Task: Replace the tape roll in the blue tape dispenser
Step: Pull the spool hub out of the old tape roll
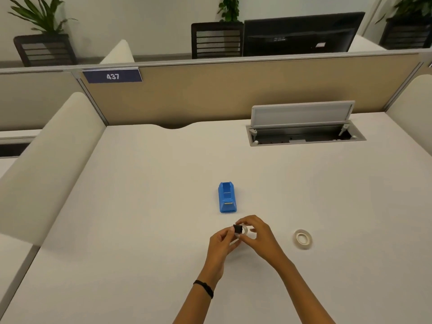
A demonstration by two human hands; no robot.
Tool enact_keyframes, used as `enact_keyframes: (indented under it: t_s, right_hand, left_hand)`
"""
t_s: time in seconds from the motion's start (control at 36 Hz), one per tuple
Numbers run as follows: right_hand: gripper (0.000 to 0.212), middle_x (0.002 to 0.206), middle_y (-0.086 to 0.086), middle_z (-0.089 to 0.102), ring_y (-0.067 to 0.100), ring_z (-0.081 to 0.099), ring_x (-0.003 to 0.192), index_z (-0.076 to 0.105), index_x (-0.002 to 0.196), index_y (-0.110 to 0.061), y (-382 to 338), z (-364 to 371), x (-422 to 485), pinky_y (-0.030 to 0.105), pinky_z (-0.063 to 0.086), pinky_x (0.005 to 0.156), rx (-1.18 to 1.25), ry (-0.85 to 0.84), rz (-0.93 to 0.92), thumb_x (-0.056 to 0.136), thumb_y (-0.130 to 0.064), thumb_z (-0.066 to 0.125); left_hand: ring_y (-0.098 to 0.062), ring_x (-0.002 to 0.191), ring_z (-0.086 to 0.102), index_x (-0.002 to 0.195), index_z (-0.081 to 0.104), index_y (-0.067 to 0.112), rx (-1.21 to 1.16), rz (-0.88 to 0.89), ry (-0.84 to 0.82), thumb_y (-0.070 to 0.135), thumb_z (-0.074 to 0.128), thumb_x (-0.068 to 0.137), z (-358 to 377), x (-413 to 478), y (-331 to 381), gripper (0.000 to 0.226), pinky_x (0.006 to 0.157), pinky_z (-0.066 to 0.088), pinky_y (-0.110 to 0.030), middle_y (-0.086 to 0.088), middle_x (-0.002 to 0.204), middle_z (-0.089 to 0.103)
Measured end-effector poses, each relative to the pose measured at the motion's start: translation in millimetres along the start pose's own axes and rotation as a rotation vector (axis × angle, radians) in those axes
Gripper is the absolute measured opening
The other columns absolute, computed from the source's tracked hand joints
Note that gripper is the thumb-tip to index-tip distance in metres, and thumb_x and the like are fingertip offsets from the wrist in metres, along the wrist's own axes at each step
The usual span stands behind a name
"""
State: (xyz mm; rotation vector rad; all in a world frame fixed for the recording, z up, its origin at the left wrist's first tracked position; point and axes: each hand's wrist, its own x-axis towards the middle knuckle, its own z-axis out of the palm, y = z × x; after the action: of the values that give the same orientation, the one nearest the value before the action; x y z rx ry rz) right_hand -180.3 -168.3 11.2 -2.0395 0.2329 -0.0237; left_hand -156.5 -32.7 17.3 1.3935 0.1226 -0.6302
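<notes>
I see the blue tape dispenser (227, 197) standing on the white desk (140, 218), its cradle bare. Just in front of it my left hand (222, 242) pinches a small black hub (238, 228), while my right hand (258, 237) grips a clear tape roll (244, 230) (probably seated around the hub; too small to tell). Another tape roll (303, 239) lies flat, well apart to the right.

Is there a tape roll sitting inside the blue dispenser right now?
No, the blue dispenser stands with its cradle bare, while one tape roll lies on the desk to its right.
</notes>
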Motion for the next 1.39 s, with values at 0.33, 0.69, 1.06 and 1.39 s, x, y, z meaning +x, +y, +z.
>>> enact_keyframes:
  t_s: [0.33,0.69,1.06,1.39]
  right_hand:
    - [0.018,0.096,-0.011,0.062,0.005,0.059,0.092,0.062,0.094,-0.029,17,-5,9,0.007,0.042,0.077,0.046,-0.001,0.066,0.080,-0.020,0.068]
    - [0.023,0.098,-0.012,0.063,0.004,0.059,0.092,0.063,0.100,-0.024,35,-14,13,0.003,0.045,0.076,0.069,-0.043,0.124,0.078,-0.020,0.071]
    - [0.022,0.091,-0.009,0.072,0.001,0.067,0.083,0.069,0.090,-0.032,36,-42,33,0.007,0.049,0.065,0.335,0.027,0.288,0.078,-0.014,0.071]
    - [0.022,0.095,0.012,0.069,0.020,0.064,0.083,0.067,0.099,-0.007,65,-102,100,0.013,0.049,0.068,0.229,0.531,0.313,0.077,-0.008,0.070]
  left_hand:
    - [-0.018,0.094,0.069,0.094,0.071,0.017,0.071,-0.031,-0.014,0.028,0.055,0.091,0,15,-15,0.020,0.073,0.056,-0.020,-0.002,0.098,0.073]
    - [-0.021,0.097,0.068,0.101,0.069,0.017,0.042,-0.041,-0.006,0.022,0.058,0.089,3,27,-20,0.017,0.078,0.057,-0.025,-0.006,0.104,0.071]
    - [-0.019,0.104,0.064,0.110,0.060,0.012,0.118,0.024,-0.069,0.014,0.056,0.091,28,55,-7,0.020,0.094,0.053,-0.036,-0.009,0.114,0.067]
    - [-0.011,0.096,0.066,0.108,0.059,0.018,0.275,0.104,-0.010,0.014,0.047,0.095,7,60,0,0.019,0.085,0.054,-0.023,0.003,0.114,0.064]
